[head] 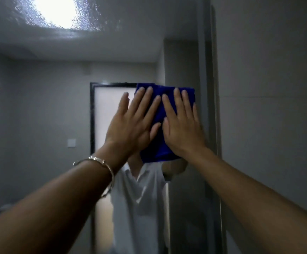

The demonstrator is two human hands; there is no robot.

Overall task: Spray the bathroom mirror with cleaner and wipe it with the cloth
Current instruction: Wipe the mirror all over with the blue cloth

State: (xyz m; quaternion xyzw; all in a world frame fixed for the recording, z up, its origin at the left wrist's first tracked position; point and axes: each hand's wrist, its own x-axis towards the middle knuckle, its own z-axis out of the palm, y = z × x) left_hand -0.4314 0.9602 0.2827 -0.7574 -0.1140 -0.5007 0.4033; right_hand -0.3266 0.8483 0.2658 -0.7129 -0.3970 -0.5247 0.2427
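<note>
A blue cloth (160,143) lies flat against the bathroom mirror (48,107), near the mirror's right edge at head height. My left hand (132,125) presses on the cloth's left part with straight fingers; a metal bangle circles that wrist. My right hand (182,125) presses flat on the cloth's right part. Spray droplets (86,19) speckle the glass at the top, around the reflected ceiling light. No spray bottle is in view.
The mirror's right edge (216,125) runs vertically beside my right hand, with a grey tiled wall (268,88) beyond it. The glass reflects a person in a white shirt, a dark-framed door and a wall switch.
</note>
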